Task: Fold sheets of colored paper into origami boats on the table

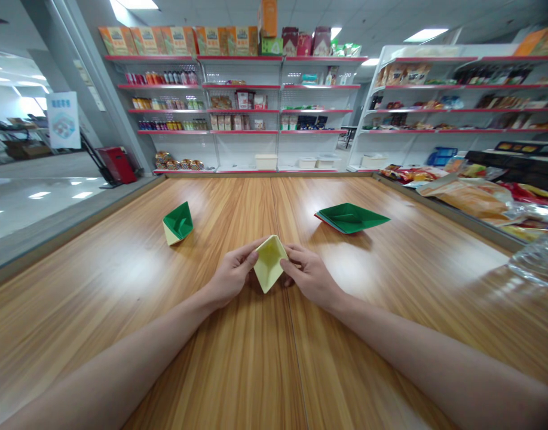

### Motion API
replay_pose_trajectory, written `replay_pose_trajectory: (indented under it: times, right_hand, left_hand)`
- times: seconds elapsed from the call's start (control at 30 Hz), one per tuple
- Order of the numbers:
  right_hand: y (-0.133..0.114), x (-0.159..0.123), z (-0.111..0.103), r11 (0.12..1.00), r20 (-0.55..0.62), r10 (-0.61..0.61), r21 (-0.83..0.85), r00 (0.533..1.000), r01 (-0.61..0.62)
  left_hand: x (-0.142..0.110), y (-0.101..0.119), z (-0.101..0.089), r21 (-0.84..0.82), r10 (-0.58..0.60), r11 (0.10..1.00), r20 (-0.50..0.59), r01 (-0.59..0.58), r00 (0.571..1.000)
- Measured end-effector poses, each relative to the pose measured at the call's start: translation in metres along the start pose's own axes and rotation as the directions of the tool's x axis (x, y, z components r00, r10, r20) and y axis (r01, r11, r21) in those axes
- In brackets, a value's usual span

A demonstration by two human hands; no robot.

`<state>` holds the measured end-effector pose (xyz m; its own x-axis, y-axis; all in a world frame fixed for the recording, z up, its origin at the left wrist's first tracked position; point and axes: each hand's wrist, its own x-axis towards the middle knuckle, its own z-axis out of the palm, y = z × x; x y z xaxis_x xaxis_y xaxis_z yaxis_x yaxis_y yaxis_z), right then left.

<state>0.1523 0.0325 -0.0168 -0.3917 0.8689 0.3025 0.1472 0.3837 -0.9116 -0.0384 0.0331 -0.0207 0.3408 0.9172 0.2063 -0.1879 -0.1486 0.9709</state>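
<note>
A small pale yellow folded-paper boat (269, 269) is held between both hands over the middle of the table, its hollow side toward me. My left hand (233, 272) pinches its left edge, thumb in front and fingers behind. On the opposite edge, my right hand (307, 272) grips it the same way, with its fingertips partly hidden behind the paper. Beyond my left hand lies a green and yellow paper boat (179, 223). Farther off to the right sits a larger green paper boat (352, 218), with red and pale layers showing under its left tip.
The wood-grain table (220, 370) has a raised rim. Snack packets (471, 197) lie beyond its right side, and clear plastic (538, 257) rests at the right edge. Stocked shelves (242, 113) stand behind. A sign (64, 119) and a red box (116, 164) are at left.
</note>
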Motion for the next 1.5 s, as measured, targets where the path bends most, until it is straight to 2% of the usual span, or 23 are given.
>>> replay_pose_trajectory:
  times: [0.2,0.4,0.63,0.73,0.9,1.07,1.3,1.5]
  right_hand:
    - [0.003,0.001,0.002,1.0,-0.033,0.007,0.003,0.999,-0.007]
    - [0.006,0.001,0.002,0.998,-0.073,-0.003,0.055,0.997,0.007]
    - [0.006,0.001,-0.001,0.995,-0.105,-0.032,0.086,0.994,0.041]
    - [0.006,0.002,-0.001,0.992,-0.11,-0.04,0.118,0.993,0.053]
    - [0.005,0.001,0.0,0.99,-0.095,-0.039,0.131,0.995,0.052]
    - [0.0,-0.002,-0.001,0.994,-0.06,-0.052,0.091,0.997,0.058]
    - [-0.002,-0.002,0.001,0.992,-0.047,-0.096,-0.083,0.994,0.092]
    - [0.002,0.0,0.005,0.989,-0.071,-0.057,-0.138,0.996,0.046]
  left_hand:
    - [0.002,-0.001,0.001,-0.157,0.0,0.988,-0.034,-0.005,0.999]
    - [-0.001,0.004,0.001,-0.21,-0.133,0.968,0.019,0.134,0.991]
    - [-0.002,0.009,0.0,-0.327,-0.133,0.932,0.093,0.156,0.987]
    - [-0.002,0.011,0.0,-0.351,-0.146,0.922,0.075,0.164,0.986]
    - [-0.003,0.008,0.002,-0.275,-0.135,0.954,-0.031,0.122,0.99]
    - [-0.003,0.006,0.003,-0.187,-0.096,0.979,-0.079,0.08,0.992]
    - [-0.003,0.011,0.005,-0.131,-0.034,0.991,-0.041,0.028,0.999]
    - [-0.003,0.012,0.006,0.135,0.017,0.991,-0.035,-0.012,0.999]
